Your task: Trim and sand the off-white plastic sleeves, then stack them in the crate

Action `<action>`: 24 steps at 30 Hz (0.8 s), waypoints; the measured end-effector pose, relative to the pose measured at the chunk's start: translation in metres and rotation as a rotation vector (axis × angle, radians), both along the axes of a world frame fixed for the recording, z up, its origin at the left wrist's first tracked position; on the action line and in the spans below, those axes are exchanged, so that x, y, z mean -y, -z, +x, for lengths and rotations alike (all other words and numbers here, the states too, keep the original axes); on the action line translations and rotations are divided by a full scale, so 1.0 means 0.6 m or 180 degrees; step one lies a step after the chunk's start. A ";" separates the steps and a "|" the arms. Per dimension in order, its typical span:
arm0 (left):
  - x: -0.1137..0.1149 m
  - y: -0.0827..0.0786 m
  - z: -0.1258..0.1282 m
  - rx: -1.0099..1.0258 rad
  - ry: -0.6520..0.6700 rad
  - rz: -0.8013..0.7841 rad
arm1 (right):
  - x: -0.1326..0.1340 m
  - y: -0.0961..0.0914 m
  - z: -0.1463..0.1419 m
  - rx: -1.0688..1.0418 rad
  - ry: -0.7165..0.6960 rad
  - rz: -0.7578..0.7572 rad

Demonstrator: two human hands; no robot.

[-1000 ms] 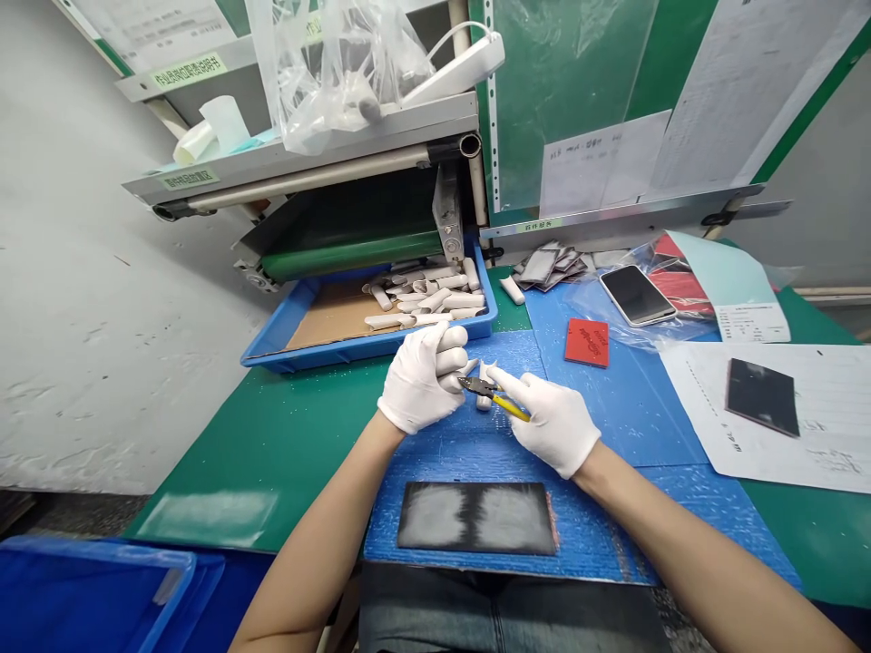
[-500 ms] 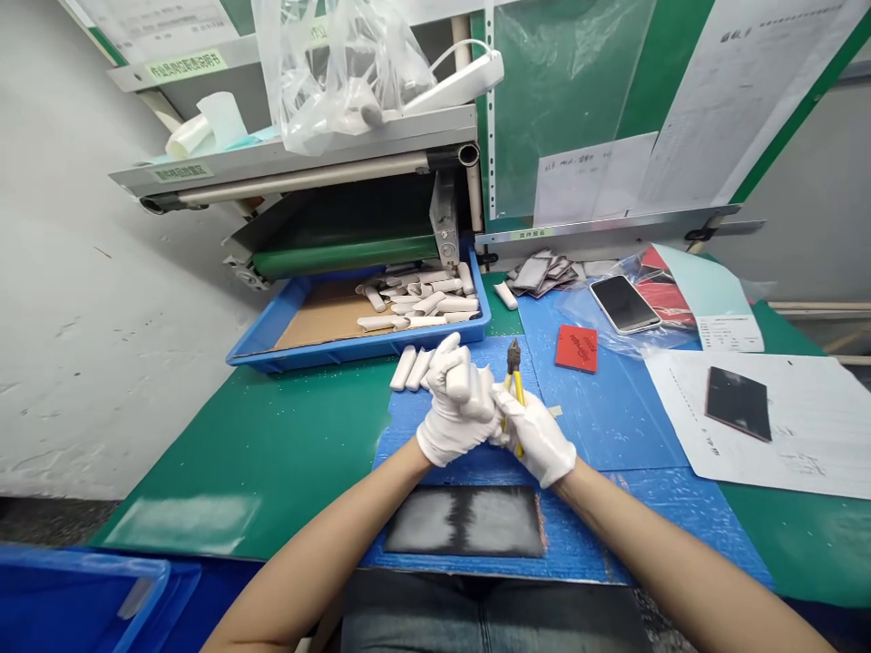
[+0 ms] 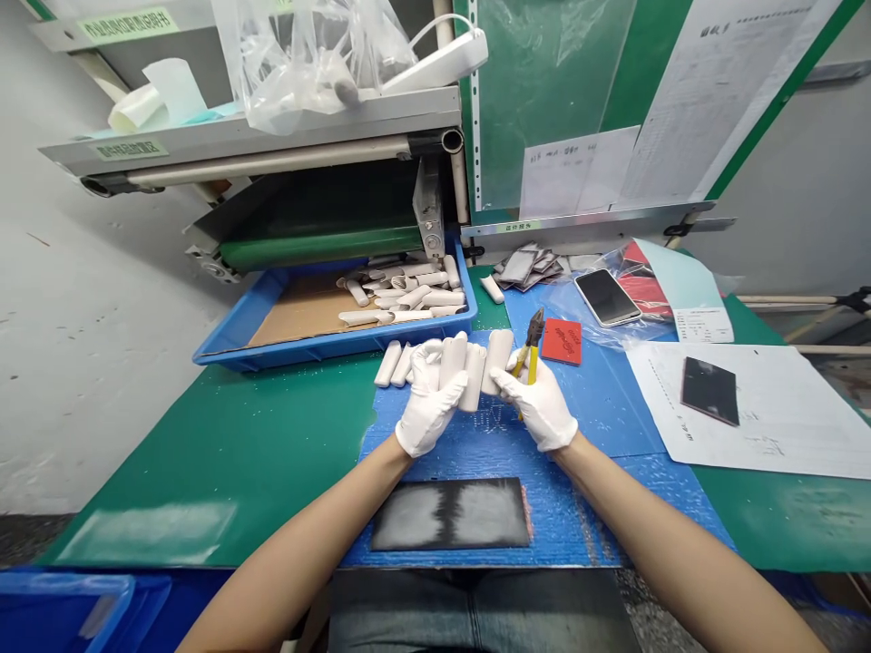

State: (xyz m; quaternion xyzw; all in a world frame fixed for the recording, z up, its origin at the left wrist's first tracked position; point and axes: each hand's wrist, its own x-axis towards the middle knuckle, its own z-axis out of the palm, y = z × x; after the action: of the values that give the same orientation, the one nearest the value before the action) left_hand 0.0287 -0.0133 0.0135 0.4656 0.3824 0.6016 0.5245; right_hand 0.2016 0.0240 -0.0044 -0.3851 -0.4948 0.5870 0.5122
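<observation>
My left hand (image 3: 427,404), in a white glove, is closed around two white, rounded plastic pieces (image 3: 472,379) held side by side. Yellow-handled diagonal cutters (image 3: 533,349) are gripped in my gloved right hand (image 3: 543,405), jaws pointing away from me. The thumb and fingers of that hand also pinch another white piece (image 3: 498,361), tilted beside the left hand's pieces. Just left of my left hand, more white pieces (image 3: 387,364) lie in a row on the blue mat (image 3: 605,408). Below the hands lies a dark, dust-whitened sanding pad (image 3: 451,514).
A blue tray (image 3: 327,348) at the back holds many similar pieces beneath a green roller (image 3: 319,249). Rightward are a red square pad (image 3: 562,342), a phone (image 3: 608,297), paper (image 3: 768,426) with a black pad (image 3: 709,390), and stacked grey pads (image 3: 527,266).
My hands have moved apart. The white pieces, bunched together before, now stand side by side, with one between my right fingers. The cutters have tilted to the right. The whole view has shifted slightly.
</observation>
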 end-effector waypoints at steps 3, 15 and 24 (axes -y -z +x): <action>-0.001 -0.003 -0.001 0.0059 0.0026 -0.0221 | -0.001 -0.011 0.004 0.0130 0.0072 0.0297; 0.014 -0.020 -0.002 0.0333 0.0680 -0.1274 | -0.005 -0.008 0.007 0.0351 -0.0029 -0.0056; -0.001 -0.003 -0.022 0.1014 0.0621 -0.1376 | -0.006 -0.007 0.012 0.0405 -0.0098 -0.0075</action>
State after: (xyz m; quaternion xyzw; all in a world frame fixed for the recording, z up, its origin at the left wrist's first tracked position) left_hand 0.0157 -0.0129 0.0156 0.2772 0.3680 0.5184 0.7204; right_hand 0.2090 0.0278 -0.0005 -0.4200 -0.5252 0.5749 0.4661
